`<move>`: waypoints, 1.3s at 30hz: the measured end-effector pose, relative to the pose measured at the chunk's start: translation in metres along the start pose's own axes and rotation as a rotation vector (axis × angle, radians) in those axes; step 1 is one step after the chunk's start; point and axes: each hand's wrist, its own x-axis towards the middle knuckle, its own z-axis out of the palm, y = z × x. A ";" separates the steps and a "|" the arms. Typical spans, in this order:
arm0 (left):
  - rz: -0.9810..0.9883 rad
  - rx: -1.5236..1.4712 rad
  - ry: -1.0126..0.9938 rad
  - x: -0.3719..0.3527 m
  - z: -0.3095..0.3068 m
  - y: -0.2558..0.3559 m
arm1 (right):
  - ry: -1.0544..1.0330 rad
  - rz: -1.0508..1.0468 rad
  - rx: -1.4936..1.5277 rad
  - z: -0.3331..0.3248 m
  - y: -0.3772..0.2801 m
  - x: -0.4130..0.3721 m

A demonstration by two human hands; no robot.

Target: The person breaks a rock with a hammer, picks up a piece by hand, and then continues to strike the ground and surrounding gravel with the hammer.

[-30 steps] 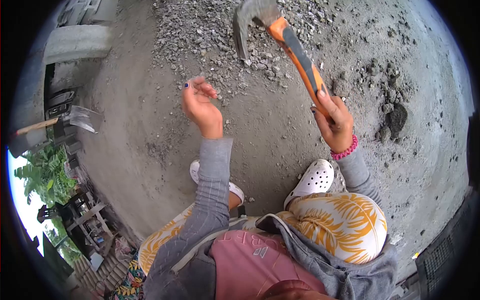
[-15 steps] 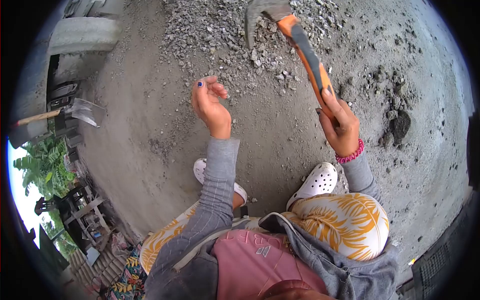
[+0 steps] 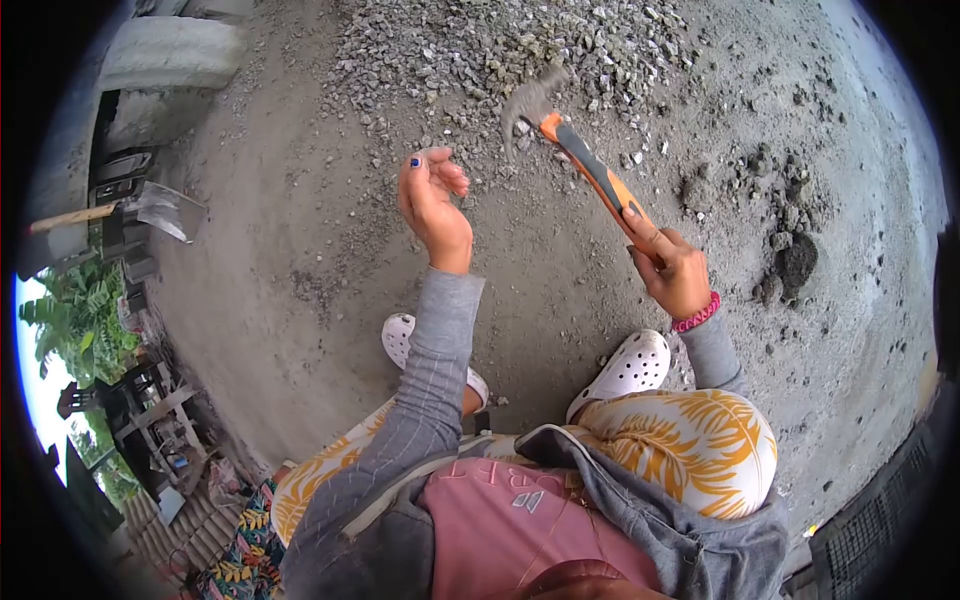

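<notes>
My right hand (image 3: 675, 270) is wrapped around the lower end of the orange and black handle of a claw hammer (image 3: 592, 168). The hammer's grey head, blurred by motion, is over the near edge of a pile of crushed stone (image 3: 480, 60). To the left of the head, my left hand (image 3: 438, 212) hangs above the ground with loosely curled fingers and the thumb apart. Nothing shows in it. Scattered stone chips lie on the ground between and beyond both hands.
White clogs (image 3: 637, 362) are on my feet on the dusty ground. Dark clods (image 3: 795, 255) lie to the right. On the left are a shovel (image 3: 160, 212) with a wooden handle and a pale rounded block (image 3: 170, 52). A black grate (image 3: 870, 540) stands at lower right.
The hammer has swung down and nearer to me, its head now lower over the stones. My left hand has shifted slightly right, keeping its loose curl.
</notes>
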 end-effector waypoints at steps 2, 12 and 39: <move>0.021 -0.007 0.020 0.003 0.000 0.002 | 0.116 -0.092 0.057 -0.009 -0.026 0.017; -0.021 -0.051 0.081 0.014 -0.009 0.002 | -0.206 0.063 -0.201 0.072 0.043 0.020; -0.048 -0.020 -0.030 0.005 0.014 -0.008 | -0.147 0.257 -0.069 0.010 0.015 -0.060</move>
